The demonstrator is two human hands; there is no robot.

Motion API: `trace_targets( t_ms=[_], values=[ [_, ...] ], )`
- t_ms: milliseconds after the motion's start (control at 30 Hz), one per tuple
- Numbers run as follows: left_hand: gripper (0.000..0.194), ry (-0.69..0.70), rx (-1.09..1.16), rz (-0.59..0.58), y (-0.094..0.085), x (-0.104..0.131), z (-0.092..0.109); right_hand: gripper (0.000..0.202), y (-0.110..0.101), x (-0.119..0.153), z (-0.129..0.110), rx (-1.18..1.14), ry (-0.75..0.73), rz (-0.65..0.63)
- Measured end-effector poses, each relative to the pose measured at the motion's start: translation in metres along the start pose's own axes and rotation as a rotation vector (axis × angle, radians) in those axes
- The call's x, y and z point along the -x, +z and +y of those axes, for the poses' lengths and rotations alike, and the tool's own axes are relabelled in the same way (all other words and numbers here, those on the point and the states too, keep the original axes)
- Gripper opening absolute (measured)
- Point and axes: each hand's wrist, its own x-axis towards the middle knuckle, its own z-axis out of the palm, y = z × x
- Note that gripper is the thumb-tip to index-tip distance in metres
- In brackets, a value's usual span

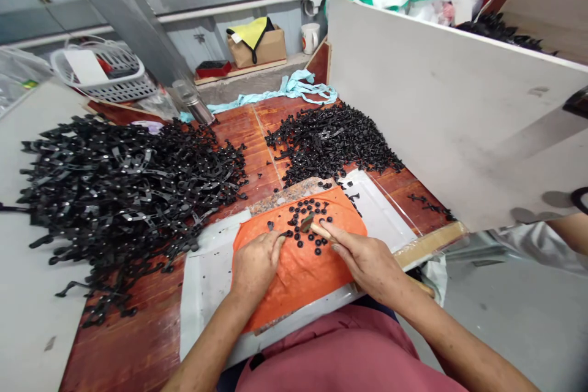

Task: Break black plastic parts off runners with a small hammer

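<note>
Over an orange cloth (pixel 294 275), my left hand (pixel 258 260) pinches a small black part (pixel 286 233) between thumb and forefinger. My right hand (pixel 362 251) is closed round the pale handle of a short-bladed knife (pixel 321 231), its dark blade pointing left toward the left hand's fingertips. Several small round black pieces (pixel 318 251) lie scattered on the cloth under and around the blade. One more black piece (pixel 270 226) rests just beyond my left hand. The exact shape of the pinched part is partly hidden by my fingers.
A tall heap of branched black parts (pixel 133 184) covers the left of the red-brown table (pixel 151 331). Another heap of small black pieces (pixel 331 141) lies beyond the cloth. A grey-white board (pixel 450 104) walls the right side. A steel-and-clear flask (pixel 195 103) stands tilted behind.
</note>
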Motion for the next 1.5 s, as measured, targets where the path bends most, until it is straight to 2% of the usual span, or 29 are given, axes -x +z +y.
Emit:
trace_targets(
  t_ms=[167,300,433,567,700,833,900,1000,1100,1167,1267,1367,1500],
  values=[
    [0.035,0.002,-0.046,0.019,0.002,0.002,0.001,0.054,0.009,-0.014,-0.011,0.079,-0.056,0.031],
    [0.035,0.0,-0.046,0.015,0.004,0.003,-0.001,0.058,0.018,-0.018,-0.014,0.228,-0.046,-0.029],
    [0.033,-0.003,-0.025,0.013,0.003,0.001,-0.001,0.055,0.015,-0.02,-0.019,0.244,-0.044,-0.009],
    [0.034,-0.028,-0.022,-0.01,0.0,0.0,-0.001,0.055,0.012,-0.022,-0.02,0.337,-0.018,-0.089],
    [0.035,-0.034,0.014,-0.01,0.0,0.002,-0.001,0.057,0.013,-0.023,-0.019,0.308,-0.046,-0.044],
    [0.035,-0.052,0.059,0.001,0.002,0.003,0.0,0.057,0.016,-0.024,-0.02,0.388,-0.018,-0.124],
    [0.033,-0.083,0.112,0.003,0.0,0.002,0.0,0.055,0.015,-0.024,-0.019,0.327,-0.029,-0.099],
    [0.03,-0.137,0.319,-0.004,-0.006,0.001,0.0,0.051,0.009,-0.024,-0.02,0.061,-0.032,0.035],
    [0.029,-0.263,0.695,-0.013,-0.017,0.0,0.001,0.034,0.004,-0.025,-0.023,-0.181,0.015,0.118],
    [0.033,-0.372,0.997,-0.04,-0.025,-0.001,0.003,0.012,0.004,-0.026,-0.027,-0.268,0.032,0.087],
    [0.041,-0.448,1.348,-0.092,-0.035,0.001,0.011,0.023,0.012,-0.026,-0.037,-0.369,0.01,-0.001],
    [0.043,-0.469,1.479,-0.055,-0.039,0.005,0.021,0.023,0.024,-0.022,-0.048,-0.438,-0.029,-0.063],
    [0.039,-0.518,1.49,-0.015,-0.033,0.016,0.026,0.018,0.039,-0.019,-0.054,-0.475,-0.027,-0.096]
  ],
)
